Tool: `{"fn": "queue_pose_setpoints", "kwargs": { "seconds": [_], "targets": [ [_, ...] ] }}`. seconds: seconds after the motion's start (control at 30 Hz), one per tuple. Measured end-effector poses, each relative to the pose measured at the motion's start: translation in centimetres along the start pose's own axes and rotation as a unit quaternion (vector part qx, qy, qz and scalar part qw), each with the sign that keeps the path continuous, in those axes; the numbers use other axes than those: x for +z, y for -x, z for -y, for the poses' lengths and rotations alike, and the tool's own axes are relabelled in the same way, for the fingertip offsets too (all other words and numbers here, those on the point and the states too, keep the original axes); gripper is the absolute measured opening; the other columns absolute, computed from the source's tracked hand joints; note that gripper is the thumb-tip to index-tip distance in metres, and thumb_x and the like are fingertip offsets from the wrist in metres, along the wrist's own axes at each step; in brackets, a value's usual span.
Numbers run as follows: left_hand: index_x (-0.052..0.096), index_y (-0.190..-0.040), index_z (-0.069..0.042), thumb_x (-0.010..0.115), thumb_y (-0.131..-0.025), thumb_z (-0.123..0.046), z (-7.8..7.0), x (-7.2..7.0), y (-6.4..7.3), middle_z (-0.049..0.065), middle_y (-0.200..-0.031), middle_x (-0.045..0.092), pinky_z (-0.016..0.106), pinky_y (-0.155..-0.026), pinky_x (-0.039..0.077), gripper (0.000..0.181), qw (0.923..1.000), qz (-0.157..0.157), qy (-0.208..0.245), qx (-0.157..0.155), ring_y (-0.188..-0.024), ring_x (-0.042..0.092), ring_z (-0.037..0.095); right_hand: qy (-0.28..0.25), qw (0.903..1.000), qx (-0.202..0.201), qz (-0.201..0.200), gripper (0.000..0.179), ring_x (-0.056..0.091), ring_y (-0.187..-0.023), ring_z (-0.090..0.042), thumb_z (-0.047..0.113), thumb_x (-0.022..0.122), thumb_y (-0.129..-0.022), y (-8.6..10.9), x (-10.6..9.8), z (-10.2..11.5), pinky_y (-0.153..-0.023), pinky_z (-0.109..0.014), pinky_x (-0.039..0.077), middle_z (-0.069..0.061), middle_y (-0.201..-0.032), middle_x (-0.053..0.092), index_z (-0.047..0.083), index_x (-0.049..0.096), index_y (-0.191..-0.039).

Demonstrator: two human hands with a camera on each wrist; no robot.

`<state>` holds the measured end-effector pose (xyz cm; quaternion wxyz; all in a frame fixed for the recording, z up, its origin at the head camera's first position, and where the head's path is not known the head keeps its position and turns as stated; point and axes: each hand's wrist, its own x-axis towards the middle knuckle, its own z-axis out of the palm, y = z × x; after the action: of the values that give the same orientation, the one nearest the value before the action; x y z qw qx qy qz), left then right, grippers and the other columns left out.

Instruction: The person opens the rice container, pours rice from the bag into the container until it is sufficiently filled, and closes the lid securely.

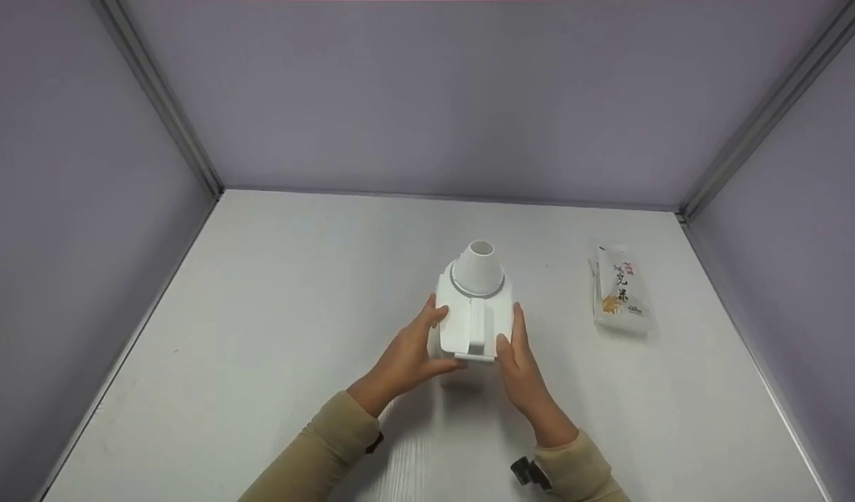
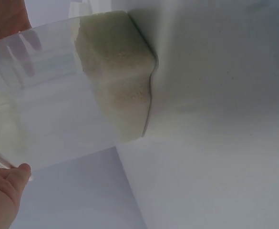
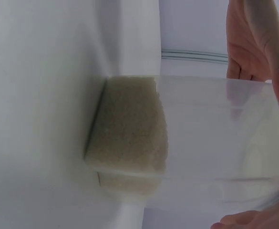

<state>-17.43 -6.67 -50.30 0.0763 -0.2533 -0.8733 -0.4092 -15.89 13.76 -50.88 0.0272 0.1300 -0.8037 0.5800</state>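
Note:
A clear storage container (image 2: pixel 53 109), with pale rice (image 3: pixel 129 129) in its bottom, stands upright on the white table. Its white lid (image 1: pixel 457 324) shows from above, with a raised bar (image 1: pixel 476 324) along the middle and a white cone-shaped piece (image 1: pixel 477 270), open at its narrow top, behind that bar. At the lid's left side my left hand (image 1: pixel 407 357) grips the container, thumb at the near edge. My right hand (image 1: pixel 523 373) holds the right side, its thumb on the near right corner of the lid.
A flat, mostly clear bag (image 1: pixel 621 289) with printed characters lies on the table (image 1: pixel 295 300) to the right. Grey panels (image 1: pixel 427 97) wall in the back and both sides, with metal posts (image 1: pixel 166 104) at the corners.

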Motion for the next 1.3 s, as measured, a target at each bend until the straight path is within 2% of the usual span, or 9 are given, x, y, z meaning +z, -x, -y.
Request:
{"fn": "queue_pose_setpoints", "kwargs": {
  "seconds": [0.27, 0.47, 0.83, 1.03, 1.2, 1.3],
  "targets": [
    [0.040, -0.135, 0.000, 0.080, -0.071, -0.036, -0.3, -0.4, -0.1, 0.025, -0.146, 0.027, 0.038, -0.103, 0.035, 0.083, 0.9995, -0.028, -0.004, 0.011, -0.131, 0.034, 0.029, 0.008, 0.9997, -0.022, 0.010, 0.061, -0.004, -0.141, -0.029, 0.023, 0.028, -0.103, -0.5, -0.4, 0.5, -0.112, -0.047, 0.003, -0.018, -0.154, -0.005, 0.001, -0.007, -0.147],
    [0.041, -0.134, -0.001, 0.079, -0.072, -0.040, -0.4, -0.1, 0.2, 0.024, -0.146, 0.027, 0.038, -0.102, 0.036, 0.083, 0.9993, -0.036, 0.003, 0.004, -0.131, 0.034, 0.029, 0.003, 0.9995, -0.020, 0.025, 0.060, -0.004, -0.141, -0.025, 0.023, 0.027, -0.103, -0.4, -0.7, 0.4, -0.112, -0.045, 0.003, -0.015, -0.154, -0.006, 0.002, -0.008, -0.147],
    [0.041, -0.136, -0.002, 0.080, -0.071, -0.039, -0.4, 0.1, 0.4, 0.019, -0.146, 0.031, 0.037, -0.100, 0.039, 0.084, 0.9988, -0.042, 0.025, 0.004, -0.129, 0.038, 0.026, 0.008, 0.9989, -0.019, 0.042, 0.061, -0.006, -0.141, -0.026, 0.025, 0.026, -0.103, -0.3, -0.9, 0.0, -0.112, -0.047, 0.002, -0.016, -0.154, -0.008, 0.003, -0.010, -0.147],
    [0.042, -0.130, -0.005, 0.079, -0.074, -0.034, -0.2, 0.9, 0.5, 0.014, -0.134, 0.050, 0.038, -0.093, 0.046, 0.073, 0.9975, -0.054, 0.045, 0.010, -0.118, 0.051, 0.022, 0.000, 0.9987, -0.019, 0.048, 0.062, -0.006, -0.141, -0.026, 0.026, 0.027, -0.103, -0.2, -1.0, -0.2, -0.111, -0.048, 0.002, -0.016, -0.154, -0.008, 0.003, -0.011, -0.147],
    [0.039, -0.132, -0.007, 0.075, -0.077, -0.038, 0.0, 1.4, 0.8, 0.012, -0.133, 0.050, 0.035, -0.088, 0.049, 0.073, 0.9982, -0.053, 0.026, 0.004, -0.117, 0.052, 0.021, -0.006, 0.9984, -0.009, 0.056, 0.059, -0.006, -0.140, -0.031, 0.012, 0.027, -0.102, 0.2, -1.2, 2.4, -0.111, -0.049, 0.002, -0.023, -0.152, -0.008, -0.006, -0.011, -0.144],
    [0.039, -0.133, -0.008, 0.075, -0.077, -0.038, 0.1, 1.4, 0.8, 0.013, -0.134, 0.050, 0.036, -0.086, 0.050, 0.073, 0.9983, -0.050, 0.030, 0.000, -0.119, 0.051, 0.023, -0.008, 0.9983, -0.001, 0.058, 0.058, -0.006, -0.140, -0.033, 0.008, 0.027, -0.101, 0.4, -1.4, 3.6, -0.111, -0.048, 0.002, -0.025, -0.151, -0.008, -0.009, -0.010, -0.143]
  ]
}}
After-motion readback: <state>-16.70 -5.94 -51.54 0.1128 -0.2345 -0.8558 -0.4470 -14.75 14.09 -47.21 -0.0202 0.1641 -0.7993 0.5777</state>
